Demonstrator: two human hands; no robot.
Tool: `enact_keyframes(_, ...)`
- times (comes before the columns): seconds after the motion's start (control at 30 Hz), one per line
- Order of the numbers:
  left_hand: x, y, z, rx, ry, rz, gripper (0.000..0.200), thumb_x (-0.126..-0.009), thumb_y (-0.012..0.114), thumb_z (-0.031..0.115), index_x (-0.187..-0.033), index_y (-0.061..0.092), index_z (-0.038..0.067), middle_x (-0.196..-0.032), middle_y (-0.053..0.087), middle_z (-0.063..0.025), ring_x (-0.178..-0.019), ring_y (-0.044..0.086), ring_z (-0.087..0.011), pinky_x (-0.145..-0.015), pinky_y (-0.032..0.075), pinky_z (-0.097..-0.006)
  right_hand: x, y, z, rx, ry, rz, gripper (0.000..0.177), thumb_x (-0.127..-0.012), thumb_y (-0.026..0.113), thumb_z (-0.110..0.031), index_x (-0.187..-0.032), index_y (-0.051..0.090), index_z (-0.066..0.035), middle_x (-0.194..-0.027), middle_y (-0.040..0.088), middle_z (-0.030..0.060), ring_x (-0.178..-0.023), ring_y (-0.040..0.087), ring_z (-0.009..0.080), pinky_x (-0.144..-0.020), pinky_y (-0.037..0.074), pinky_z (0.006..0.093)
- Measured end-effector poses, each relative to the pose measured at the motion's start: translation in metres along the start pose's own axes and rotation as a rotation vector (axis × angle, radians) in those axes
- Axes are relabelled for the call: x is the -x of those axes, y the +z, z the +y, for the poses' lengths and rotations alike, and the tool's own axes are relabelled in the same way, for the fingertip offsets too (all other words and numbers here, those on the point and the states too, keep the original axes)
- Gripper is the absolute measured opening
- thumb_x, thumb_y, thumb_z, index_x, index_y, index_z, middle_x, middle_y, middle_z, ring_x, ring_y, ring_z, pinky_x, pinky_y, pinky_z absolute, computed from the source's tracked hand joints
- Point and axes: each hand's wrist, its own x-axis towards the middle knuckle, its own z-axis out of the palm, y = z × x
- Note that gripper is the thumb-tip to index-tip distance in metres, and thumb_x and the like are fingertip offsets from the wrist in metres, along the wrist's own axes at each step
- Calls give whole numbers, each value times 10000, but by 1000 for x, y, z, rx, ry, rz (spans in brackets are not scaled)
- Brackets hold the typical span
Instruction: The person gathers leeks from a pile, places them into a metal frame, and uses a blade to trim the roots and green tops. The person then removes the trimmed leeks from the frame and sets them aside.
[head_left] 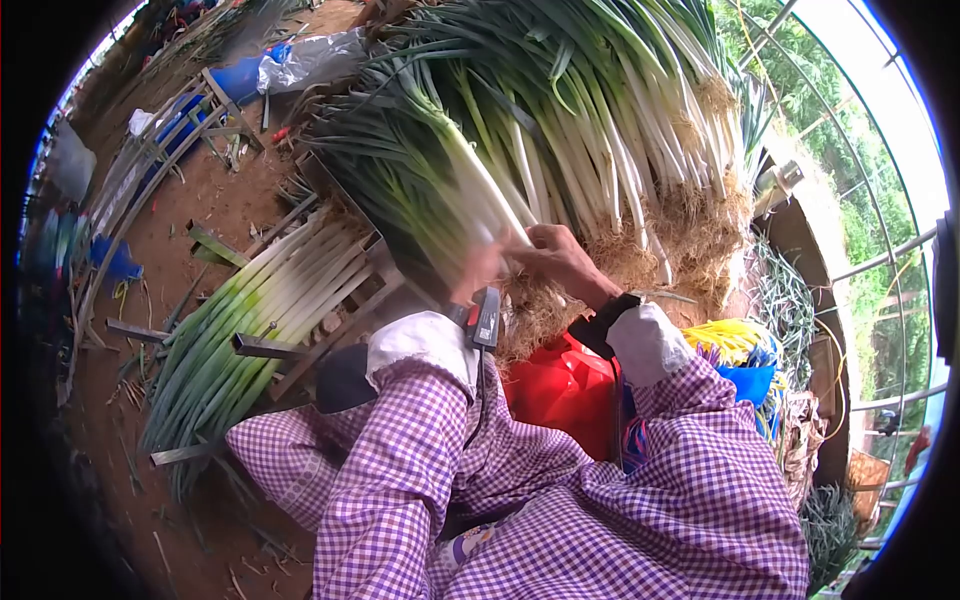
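Item: bunch of long leeks with dark green leaves and white stalks (430,185), raised at the centre of the view. It slants from upper left down to the two hands and lies across the front of the big pile.

Left hand (477,272): at the lower end of the bunch, against the white stalks. It is blurred, so I cannot tell whether the fingers are closed round the bunch or merely resting on it.

Right hand (562,258): just beside the left hand, with the fingers curled together and clamped on the white stalk ends of the bunch, where the pale roots begin.

At the left wrist: small black and grey tool with a red part (487,316), hanging below the white cuff. Its kind cannot be told.

Clothing: purple and white checked sleeves and lap (600,520) fill the foreground.

Behind the hands: large heaped pile of leeks with tangled straw-coloured roots (640,150), root ends towards the person.

To the left: row of trimmed green and white leeks (250,320), lying side by side in a low frame of grey wooden slats (270,348) on brown bare earth (200,215).

Below the hands: bright red plastic bag (560,390), touching the lap.

To its right: blue plastic tub (752,382), with yellow cords (728,338) above it.

Upper left: blue plastic container (238,75), beside a crumpled clear plastic sheet (315,55)
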Motion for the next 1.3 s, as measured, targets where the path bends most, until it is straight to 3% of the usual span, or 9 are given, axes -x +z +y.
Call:
enact_keyframes(0.13, 18, 12, 13, 63, -90, -19, 508, -1051, 575, 462, -1214, 607, -18, -1059, 690, -148, -919, 692, -242, -847, 593, -385, -5, 5, 5, 13, 8, 2, 322, -929, 760, -299, -980, 695, 12, -767, 618, -4, -612, 569, 74, -527, 436, 271)
enact_keyframes(0.23, 67, 45, 40, 492, -160, 12, 499, -1080, 493, 482, -1234, 570, 14, -1084, 665, -154, -991, 678, -276, -891, 578, -436, -6, 3, 12, -88, 22, 3, 307, -930, 757, -295, -987, 704, 2, -751, 601, -17, -607, 551, 63, -507, 407, 262)
enact_keyframes(0.33, 48, 32, 34, 460, -75, -160, 486, -1099, 429, 468, -1282, 540, 32, -1094, 649, -145, -1028, 666, -312, -923, 564, -471, 3, -5, 5, -237, 129, 48, 275, -939, 739, -270, -977, 706, 0, -741, 595, -25, -586, 535, 62, -482, 375, 254)
enact_keyframes(0.37, 48, 34, 28, 474, -133, -33, 446, -1108, 419, 435, -1266, 549, 39, -1068, 649, -127, -1006, 664, -311, -908, 563, -468, 2, -12, 18, -276, 81, 22, 247, -943, 722, -241, -976, 713, 4, -743, 601, -24, -560, 523, 61, -462, 350, 247)
enact_keyframes(0.73, 47, 38, 22, 344, -74, 123, 374, -1031, 641, 347, -1201, 628, 14, -1078, 685, -148, -957, 677, -324, -857, 545, -500, 40, 7, 14, 87, 134, 90, 398, -904, 763, -365, -893, 687, 26, -705, 558, 17, -594, 514, 105, -529, 399, 324)
enact_keyframes(0.87, 18, 26, -5, 375, 100, 77, 369, -1020, 661, 281, -1244, 609, -7, -1145, 671, -174, -1041, 662, -336, -916, 546, -530, 43, -4, -17, 154, 7, -70, 576, -844, 810, -485, -930, 645, 61, -958, 534, 112, -821, 582, 163, -600, 457, 338)
enact_keyframes(0.97, 36, 36, 13, 353, 53, 144, 416, -1016, 664, 263, -1304, 569, -21, -1189, 647, -186, -1102, 639, -342, -960, 536, -528, 21, -1, -20, 375, 71, -9, 470, -823, 841, -266, -1124, 657, 45, -782, 658, 102, -625, 672, 194, -469, 551, 358)
enact_keyframes(1.17, 34, 26, 10, 138, 31, 168, 489, -1002, 691, 302, -1324, 550, -37, -1175, 631, -183, -1069, 626, -324, -892, 533, -489, 17, 18, -10, 103, 149, 35, 483, -842, 839, -293, -1090, 642, 71, -778, 661, 112, -555, 655, 205, -425, 538, 347)
enact_keyframes(1.3, 30, 22, 1, -30, 42, 234, 437, -996, 700, 366, -1194, 604, -12, -955, 603, -80, -764, 565, -187, -615, 471, -371, 15, 19, 14, -69, 288, -46, 417, -896, 788, -295, -1083, 640, 47, -690, 633, 51, -671, 664, 155, -536, 512, 320)
